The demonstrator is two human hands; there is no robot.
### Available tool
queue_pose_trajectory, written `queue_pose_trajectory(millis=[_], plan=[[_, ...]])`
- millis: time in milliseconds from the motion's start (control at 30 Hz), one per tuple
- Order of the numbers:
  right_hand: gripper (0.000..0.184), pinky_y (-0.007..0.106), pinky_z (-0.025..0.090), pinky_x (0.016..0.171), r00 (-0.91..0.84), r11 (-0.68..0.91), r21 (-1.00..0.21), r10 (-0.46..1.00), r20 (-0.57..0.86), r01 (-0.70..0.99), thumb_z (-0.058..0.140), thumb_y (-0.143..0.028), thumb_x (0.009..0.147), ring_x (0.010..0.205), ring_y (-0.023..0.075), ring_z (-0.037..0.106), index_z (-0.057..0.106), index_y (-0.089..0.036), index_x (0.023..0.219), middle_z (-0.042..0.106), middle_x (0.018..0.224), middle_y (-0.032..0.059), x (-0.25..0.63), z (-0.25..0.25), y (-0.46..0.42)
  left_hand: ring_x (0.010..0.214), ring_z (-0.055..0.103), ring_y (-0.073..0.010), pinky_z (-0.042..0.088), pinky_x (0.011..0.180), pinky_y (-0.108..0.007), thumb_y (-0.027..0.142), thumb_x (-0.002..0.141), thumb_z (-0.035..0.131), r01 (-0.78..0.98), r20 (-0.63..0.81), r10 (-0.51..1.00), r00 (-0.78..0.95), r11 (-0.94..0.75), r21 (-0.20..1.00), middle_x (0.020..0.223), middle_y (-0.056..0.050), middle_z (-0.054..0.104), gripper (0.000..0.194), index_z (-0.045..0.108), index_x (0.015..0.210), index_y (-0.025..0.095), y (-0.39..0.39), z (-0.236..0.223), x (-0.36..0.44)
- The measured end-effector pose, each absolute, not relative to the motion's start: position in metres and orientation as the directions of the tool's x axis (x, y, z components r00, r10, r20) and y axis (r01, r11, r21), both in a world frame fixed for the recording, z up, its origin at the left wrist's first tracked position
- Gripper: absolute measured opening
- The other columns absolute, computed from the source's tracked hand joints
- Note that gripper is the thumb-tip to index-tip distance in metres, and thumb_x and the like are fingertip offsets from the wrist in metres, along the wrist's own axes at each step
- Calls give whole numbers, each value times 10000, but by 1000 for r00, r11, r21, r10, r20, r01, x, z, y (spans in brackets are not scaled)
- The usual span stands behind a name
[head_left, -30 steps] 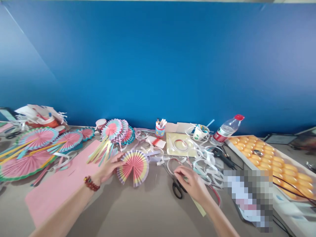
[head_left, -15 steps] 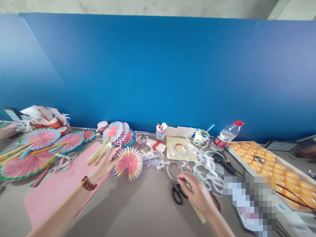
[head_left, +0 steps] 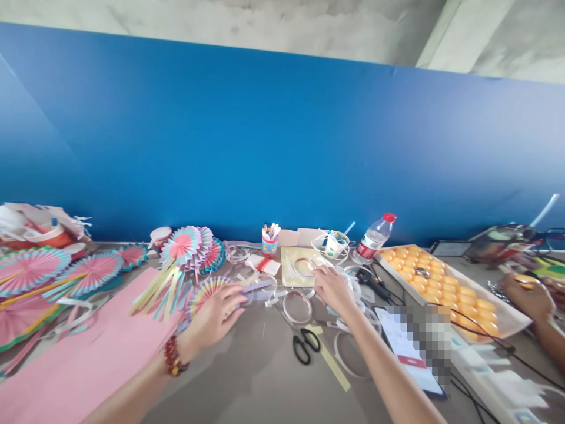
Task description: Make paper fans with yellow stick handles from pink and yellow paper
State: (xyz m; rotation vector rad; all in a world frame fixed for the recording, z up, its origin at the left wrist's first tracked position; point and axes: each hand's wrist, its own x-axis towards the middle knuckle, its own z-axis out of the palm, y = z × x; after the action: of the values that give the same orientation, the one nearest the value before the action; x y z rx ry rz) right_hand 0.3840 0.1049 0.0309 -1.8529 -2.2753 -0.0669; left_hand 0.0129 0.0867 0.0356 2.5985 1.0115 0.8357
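Note:
My left hand (head_left: 216,317), wearing a beaded bracelet, is open with its fingers stretched to the right over a yellow, purple and pink pleated paper fan (head_left: 203,292), partly covering it. My right hand (head_left: 333,287) reaches forward with its fingers apart at the near right edge of a yellowish square sheet (head_left: 289,268), beside the ring-shaped coil (head_left: 302,267) on it; no held thing shows. Nearer lies a white ring coil (head_left: 297,307). Black-handled scissors (head_left: 306,346) and a pale yellow paper strip (head_left: 333,366) rest on the table between my arms.
Pink paper (head_left: 95,353), finished-looking paper fans (head_left: 90,272) and a tasselled rosette (head_left: 183,247) lie left. Behind stand a pen cup (head_left: 270,244) and a bottle (head_left: 372,241). At right are a phone (head_left: 408,353), a tray of orange domes (head_left: 441,288) and another person's hand (head_left: 532,297).
The view has turned right. My left hand has moved right across the fan. My right hand has gone from above the scissors forward to the sheet with the coil.

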Motion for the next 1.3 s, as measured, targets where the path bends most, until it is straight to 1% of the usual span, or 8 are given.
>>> queue_pose_trajectory(millis=[133, 300, 500, 600, 733, 967, 1167, 1300], plan=[[470, 364, 428, 916, -195, 201, -39, 973, 123, 979, 592, -88, 785, 1101, 269, 586, 600, -196, 1242, 587, 1329, 121, 385, 30, 113, 1221, 555, -223, 447, 1059, -414, 153, 952, 494, 434, 451, 569, 688, -820, 373, 1230, -73, 657, 237, 694, 1062, 217, 105, 38, 64], [356, 307, 402, 902, -171, 170, 15, 983, 65, 985, 480, -71, 843, 1045, 227, 604, 653, -197, 1127, 659, 1167, 95, 399, 36, 117, 1097, 597, -185, 479, 980, -316, 147, 949, 516, 377, 361, 454, 814, -887, 266, 1113, -58, 691, 199, 704, 996, 192, 138, 34, 148], [193, 326, 386, 895, -132, 129, 95, 991, 22, 987, 556, -132, 841, 1088, 266, 577, 690, -181, 970, 680, 1063, 110, 409, 39, 111, 1047, 589, -282, 491, 881, -392, 174, 934, 554, 482, 245, 501, 830, -866, 134, 945, -125, 667, 151, 699, 938, 134, 156, 19, 216], [179, 340, 385, 899, -92, 89, 122, 996, 18, 989, 581, -118, 819, 1115, 281, 568, 693, -171, 949, 682, 1071, 122, 413, 38, 108, 1074, 573, -305, 482, 880, -419, 194, 939, 551, 549, 211, 556, 804, -831, 96, 981, -143, 651, 162, 689, 984, 123, 158, 13, 223], [183, 357, 400, 922, -52, 51, 134, 999, 1, 990, 606, -123, 836, 1111, 265, 577, 685, -153, 999, 686, 1082, 117, 417, 34, 108, 1108, 555, -292, 471, 901, -411, 241, 952, 545, 613, 178, 618, 766, -785, 88, 1079, -135, 628, 185, 673, 1055, 157, 160, 8, 219], [199, 436, 467, 941, -40, 43, 126, 999, -22, 991, 610, -340, 947, 1023, 208, 622, 655, -155, 1006, 672, 1044, 45, 423, 27, 109, 1101, 573, -261, 501, 878, -371, 287, 948, 571, 676, 135, 685, 716, -728, 111, 1137, -112, 616, 190, 660, 1083, 187, 165, 5, 215], [129, 335, 440, 855, -78, 74, 91, 996, 37, 993, 576, -164, 898, 1005, 224, 621, 686, -164, 964, 687, 999, 80, 425, 26, 111, 1074, 613, -234, 537, 896, -433, 330, 962, 596, 658, 134, 669, 731, -743, 120, 1223, -93, 607, 295, 599, 1209, 167, 170, 5, 213], [153, 307, 395, 839, -173, 167, 67, 981, 90, 984, 539, -164, 899, 1015, 219, 581, 688, -198, 909, 668, 1020, 70, 407, 24, 110, 1051, 627, -225, 549, 885, -431, 335, 967, 592, 631, 134, 645, 752, -764, 133, 1250, -99, 598, 324, 580, 1245, 168, 176, 2, 209]])
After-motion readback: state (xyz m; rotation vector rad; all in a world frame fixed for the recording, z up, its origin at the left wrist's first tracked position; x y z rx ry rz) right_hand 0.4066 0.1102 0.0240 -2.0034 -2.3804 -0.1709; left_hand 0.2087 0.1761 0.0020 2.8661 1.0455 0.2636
